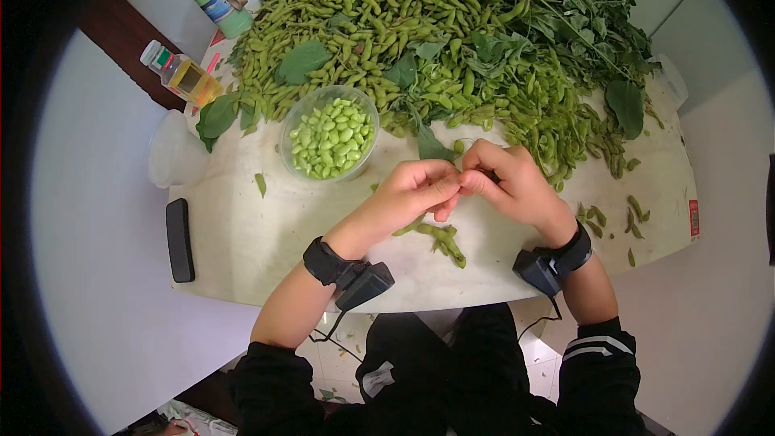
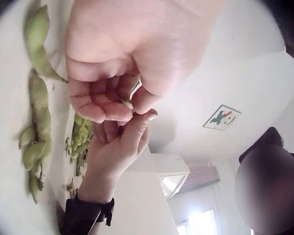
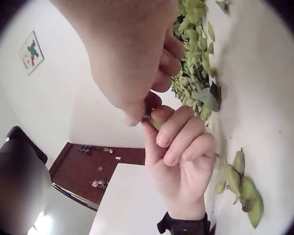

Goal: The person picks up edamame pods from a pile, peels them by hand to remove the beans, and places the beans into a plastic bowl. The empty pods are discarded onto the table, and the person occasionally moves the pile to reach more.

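Note:
My left hand [image 1: 413, 194] and right hand [image 1: 521, 187] meet fingertip to fingertip above the table's near half. Between them is a small green bean pod [image 3: 156, 124], mostly hidden by the fingers. The left thumb and fingers are curled round it, and the right thumb and forefinger pinch its end. Just below the hands, several loose pods [image 1: 444, 244] lie on the table. A clear plastic bowl [image 1: 286, 145] of shelled green beans [image 1: 331, 137] stands to the left of the left hand.
A big heap of bean pods [image 1: 347, 40] and leafy stalks [image 1: 565, 16] covers the table's far side. A green bottle [image 1: 222, 8], an oil-coloured bottle [image 1: 186, 77], a plastic container [image 1: 173, 152] and a black phone [image 1: 180, 240] line the left. Stray pods [image 1: 636, 214] lie at right.

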The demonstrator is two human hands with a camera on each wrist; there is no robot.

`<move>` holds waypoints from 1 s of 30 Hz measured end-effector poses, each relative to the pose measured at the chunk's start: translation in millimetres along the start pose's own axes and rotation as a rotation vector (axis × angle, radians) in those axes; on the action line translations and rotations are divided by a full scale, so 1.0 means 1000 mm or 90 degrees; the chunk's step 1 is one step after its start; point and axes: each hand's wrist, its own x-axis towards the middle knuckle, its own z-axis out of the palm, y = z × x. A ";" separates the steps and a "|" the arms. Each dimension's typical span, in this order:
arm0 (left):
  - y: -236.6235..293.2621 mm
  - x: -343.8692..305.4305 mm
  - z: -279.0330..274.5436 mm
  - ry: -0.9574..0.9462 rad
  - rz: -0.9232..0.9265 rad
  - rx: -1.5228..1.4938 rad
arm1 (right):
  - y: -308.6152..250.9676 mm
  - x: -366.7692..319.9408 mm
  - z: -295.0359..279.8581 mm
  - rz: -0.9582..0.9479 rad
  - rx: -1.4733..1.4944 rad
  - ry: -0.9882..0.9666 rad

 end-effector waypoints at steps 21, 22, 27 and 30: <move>0.000 -0.003 0.011 0.200 0.102 0.314 | 0.005 0.000 0.005 -0.086 -0.140 -0.004; -0.002 -0.002 0.011 0.200 0.102 0.314 | 0.005 0.000 0.005 -0.086 -0.140 -0.004; -0.004 0.000 0.013 0.248 0.259 0.463 | 0.002 0.001 0.006 -0.036 -0.079 0.003; -0.004 0.001 0.011 0.248 0.301 0.540 | 0.002 0.001 0.006 -0.025 -0.060 -0.006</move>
